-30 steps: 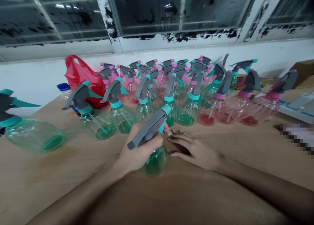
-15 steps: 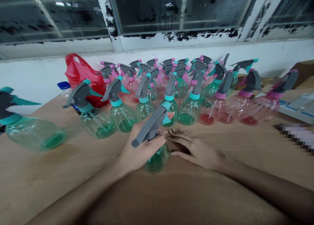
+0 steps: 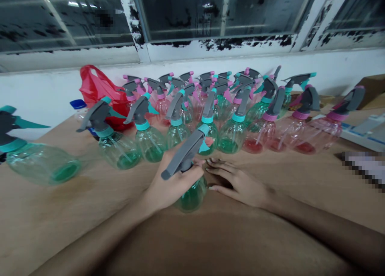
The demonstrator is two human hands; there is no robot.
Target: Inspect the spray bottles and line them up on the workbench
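Note:
My left hand (image 3: 173,177) is wrapped round the neck of a clear green spray bottle (image 3: 192,197). The bottle has a grey head with a teal nozzle and trigger, and stands on the wooden table (image 3: 234,236). Just right of it my right hand (image 3: 240,183) rests on the tabletop, fingers stretched toward the bottle and holding nothing. Beyond my hands stands a row of green spray bottles (image 3: 230,141) with teal collars, continued on the right by pink spray bottles (image 3: 255,141) with pink collars.
More spray bottles crowd behind the front row. A single green spray bottle (image 3: 39,163) stands far left. By the wall are a red plastic bag (image 3: 98,85) and a blue-capped bottle (image 3: 78,104). At right lie a blurred flat object (image 3: 367,167) and a cardboard box (image 3: 373,91).

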